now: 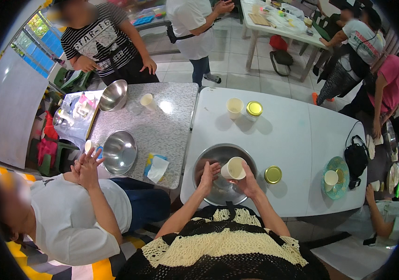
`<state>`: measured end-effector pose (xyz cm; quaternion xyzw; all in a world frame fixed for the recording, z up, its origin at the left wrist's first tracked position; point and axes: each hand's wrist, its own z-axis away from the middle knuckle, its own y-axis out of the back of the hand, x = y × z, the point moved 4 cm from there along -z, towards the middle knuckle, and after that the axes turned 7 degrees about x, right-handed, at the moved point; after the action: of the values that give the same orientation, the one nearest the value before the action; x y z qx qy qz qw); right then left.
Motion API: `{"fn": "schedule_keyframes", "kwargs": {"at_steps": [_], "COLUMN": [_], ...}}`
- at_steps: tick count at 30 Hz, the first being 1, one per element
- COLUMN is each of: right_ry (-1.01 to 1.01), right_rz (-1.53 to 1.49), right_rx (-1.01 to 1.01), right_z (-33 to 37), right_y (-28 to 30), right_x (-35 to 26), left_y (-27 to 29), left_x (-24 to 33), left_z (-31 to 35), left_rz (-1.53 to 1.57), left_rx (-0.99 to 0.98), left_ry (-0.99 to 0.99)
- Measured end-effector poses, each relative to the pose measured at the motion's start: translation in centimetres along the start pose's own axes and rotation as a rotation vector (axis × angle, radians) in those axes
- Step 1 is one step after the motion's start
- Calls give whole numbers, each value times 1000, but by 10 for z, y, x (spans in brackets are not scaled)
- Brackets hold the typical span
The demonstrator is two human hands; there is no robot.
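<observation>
Above a large steel mixing bowl [200, 161] on the white table, my right hand [248, 181] grips a cream paper cup [231, 170]. The cup is tipped, its mouth turned partly toward me. My left hand [209, 176] is held just left of the cup, fingers stretched out, and holds nothing. A jar with a gold lid [273, 175] stands to the right of the bowl. Farther off are a second paper cup [234, 107] and another gold-lidded jar [254, 109]. What lies in the bowl below my hands is hard to make out.
At right, a teal patterned plate [329, 186] carries a paper cup, beside a black bag [356, 156]. The speckled table [162, 135] on the left holds two steel bowls [120, 152], a cup [148, 101] and a tissue pack [156, 168]. People stand or sit around both tables.
</observation>
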<state>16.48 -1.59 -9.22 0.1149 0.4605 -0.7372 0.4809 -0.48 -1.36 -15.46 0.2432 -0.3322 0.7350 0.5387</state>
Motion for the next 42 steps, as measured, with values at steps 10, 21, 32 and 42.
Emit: {"fn": "schedule_keyframes", "kwargs": {"at_steps": [10,21,32,42], "right_ry": [49,53,-27,-4], "right_rz": [145,235,218,313], "right_rx": [90,55,77,108], "right_z": [1,-4,-6,0], "right_y": [-2,0,6,-5], "right_x": [-1,7,15,7], "left_y": [-1,-2,1,-2], "left_x": [3,3,-3,2], "left_z": [3,2,-3,1], "left_rz": [-38,-39,4,-26], "left_rx": [-21,-8,-43,-31], "left_ry": [-26,-23,-27,-10]}}
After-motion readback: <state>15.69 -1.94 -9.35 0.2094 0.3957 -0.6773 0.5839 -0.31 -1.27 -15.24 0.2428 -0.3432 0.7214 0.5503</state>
